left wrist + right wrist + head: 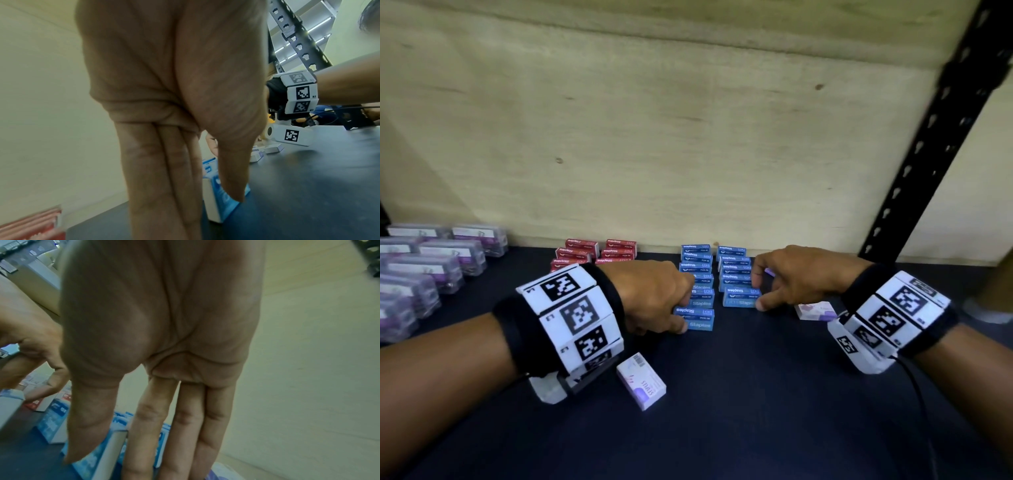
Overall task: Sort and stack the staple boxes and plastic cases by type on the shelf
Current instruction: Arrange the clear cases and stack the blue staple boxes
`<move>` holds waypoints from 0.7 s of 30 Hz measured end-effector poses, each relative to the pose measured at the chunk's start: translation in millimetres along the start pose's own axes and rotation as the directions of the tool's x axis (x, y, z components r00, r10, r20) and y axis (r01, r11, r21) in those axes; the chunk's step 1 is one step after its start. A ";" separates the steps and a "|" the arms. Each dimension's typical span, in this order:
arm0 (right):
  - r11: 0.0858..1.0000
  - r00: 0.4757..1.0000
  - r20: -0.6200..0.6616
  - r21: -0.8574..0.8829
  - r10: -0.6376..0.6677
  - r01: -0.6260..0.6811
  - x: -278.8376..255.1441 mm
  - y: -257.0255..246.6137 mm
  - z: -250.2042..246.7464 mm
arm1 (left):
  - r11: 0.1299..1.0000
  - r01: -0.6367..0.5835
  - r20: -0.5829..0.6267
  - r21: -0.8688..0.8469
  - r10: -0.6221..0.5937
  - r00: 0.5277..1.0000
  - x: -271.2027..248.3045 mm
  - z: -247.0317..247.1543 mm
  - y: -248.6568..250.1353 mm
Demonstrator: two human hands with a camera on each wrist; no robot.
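Left hand (654, 294) pinching front blue staple box (695, 318) of left row; right hand (794, 281) pinching right row's front stack (739, 298) — squeezing unevenly risking toppling neighbours. White boxes (642, 380) lying unsorted on shelf (756, 411).

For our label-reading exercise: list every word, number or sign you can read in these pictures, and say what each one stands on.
"Staples": front face of the blue staple boxes, and upside down on their tops.
"Staples": upside down on the red staple boxes.
"STAPLES": side of the white staple box near the left hand.
"R2": marker band on the right wrist.
Square coded markers: both wristbands.
Small print on the boxes and the plastic cases: too blurred.
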State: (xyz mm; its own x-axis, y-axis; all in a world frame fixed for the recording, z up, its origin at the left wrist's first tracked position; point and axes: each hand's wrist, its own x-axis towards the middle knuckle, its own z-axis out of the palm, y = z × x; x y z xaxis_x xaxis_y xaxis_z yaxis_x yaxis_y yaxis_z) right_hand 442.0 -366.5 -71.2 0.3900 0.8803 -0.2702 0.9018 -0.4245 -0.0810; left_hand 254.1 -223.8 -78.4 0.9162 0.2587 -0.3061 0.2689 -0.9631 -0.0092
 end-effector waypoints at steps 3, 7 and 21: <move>0.985 0.998 0.066 0.173 0.010 -0.022 -8.6 11.4 -6.1 | 1.000 0.015 -0.001 0.026 -0.015 1.000 -1.4 0.1 1.1; 0.910 0.999 0.034 0.414 -0.005 -0.009 -22.7 42.6 -20.1 | 0.999 0.020 0.006 -0.037 -0.020 1.000 -2.6 0.5 -2.2; 0.969 0.979 0.018 0.135 0.204 -0.204 -58.2 130.7 -15.6 | 0.997 0.042 -0.002 -0.066 -0.042 0.999 -12.8 -0.8 2.4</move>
State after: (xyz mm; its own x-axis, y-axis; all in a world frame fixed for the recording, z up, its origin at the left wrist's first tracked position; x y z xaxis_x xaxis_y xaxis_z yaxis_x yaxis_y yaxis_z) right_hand 540.1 -469.9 -51.1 0.5624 0.7713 -0.2979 0.7694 -0.6202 -0.1531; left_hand 243.2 -229.4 -73.8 0.9047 0.2991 -0.3035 0.3261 -0.9444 0.0412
